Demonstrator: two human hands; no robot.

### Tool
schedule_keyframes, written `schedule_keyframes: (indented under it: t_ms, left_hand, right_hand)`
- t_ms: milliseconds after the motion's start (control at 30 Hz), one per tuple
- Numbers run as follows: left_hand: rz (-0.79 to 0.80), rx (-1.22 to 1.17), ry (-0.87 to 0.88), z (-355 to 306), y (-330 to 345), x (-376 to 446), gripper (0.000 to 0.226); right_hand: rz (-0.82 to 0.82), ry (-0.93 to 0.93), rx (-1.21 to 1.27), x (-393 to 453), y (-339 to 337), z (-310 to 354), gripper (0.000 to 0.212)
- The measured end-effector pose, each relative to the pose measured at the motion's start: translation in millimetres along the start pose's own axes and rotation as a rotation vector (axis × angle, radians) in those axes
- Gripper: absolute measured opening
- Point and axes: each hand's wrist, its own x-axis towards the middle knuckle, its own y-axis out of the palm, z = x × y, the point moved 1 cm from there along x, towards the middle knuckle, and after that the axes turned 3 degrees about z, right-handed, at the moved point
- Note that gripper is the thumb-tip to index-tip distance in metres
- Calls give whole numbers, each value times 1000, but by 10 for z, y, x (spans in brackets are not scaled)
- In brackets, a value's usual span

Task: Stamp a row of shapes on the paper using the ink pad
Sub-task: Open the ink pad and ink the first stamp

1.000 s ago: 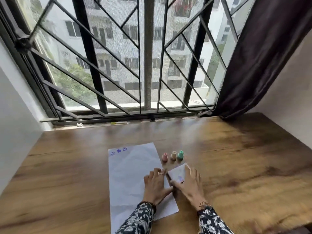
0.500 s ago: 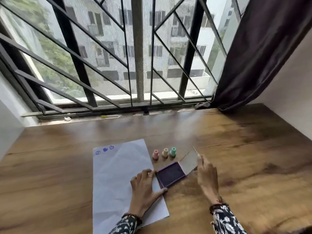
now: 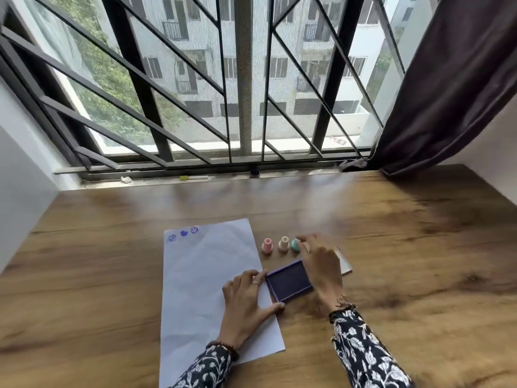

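A white sheet of paper (image 3: 204, 278) lies on the wooden table (image 3: 112, 275), with three blue stamped shapes (image 3: 183, 233) along its top edge. To its right sits the purple ink pad (image 3: 289, 281), open, with its lid (image 3: 344, 263) folded back flat on the right. Behind the pad stand three small stamps: pink (image 3: 267, 245), beige (image 3: 284, 244) and green (image 3: 294, 245). My left hand (image 3: 246, 301) rests flat on the paper, fingers touching the pad's left edge. My right hand (image 3: 319, 264) hovers over the pad's right side, fingertips at the green stamp, blurred.
A barred window (image 3: 243, 79) runs along the table's far edge, with a yellow marker (image 3: 193, 177) on its sill. A dark curtain (image 3: 447, 79) hangs at the right. White walls close in on both sides.
The ink pad's lid went from shut to fully folded back. My right hand let go of the lid and moved forward to the green stamp. The left hand stayed on the paper.
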Motion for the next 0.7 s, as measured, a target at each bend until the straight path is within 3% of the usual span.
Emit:
schedule_keyframes:
  t_ms: [100, 233, 333, 400, 467, 567, 700]
  left_hand:
    - [-24, -7, -2, -10, -28, 14, 83]
    - [12, -93, -92, -27, -91, 25, 100]
    - [-19, -317, -217, -41, -151, 61, 90]
    - [-87, -570, -312, -29, -218, 80, 58]
    - [-142, -814, -374, -22, -327, 90, 35]
    - [-102, -1115, -395, -55, -477, 102, 31]
    - [-71, -1215, -367, -123, -559, 92, 20]
  right_hand:
    - [80, -254, -195, 97, 201, 252, 20]
    - [237, -244, -284, 229, 353, 347, 21]
    - [223, -286, -288, 228, 361, 387, 19]
    - [195, -236, -117, 187, 306, 415, 16]
    - [218, -83, 233, 124, 197, 438, 12]
    - [323, 62, 527, -46, 62, 452, 13]
    - [367, 141, 662, -205, 12, 388, 15]
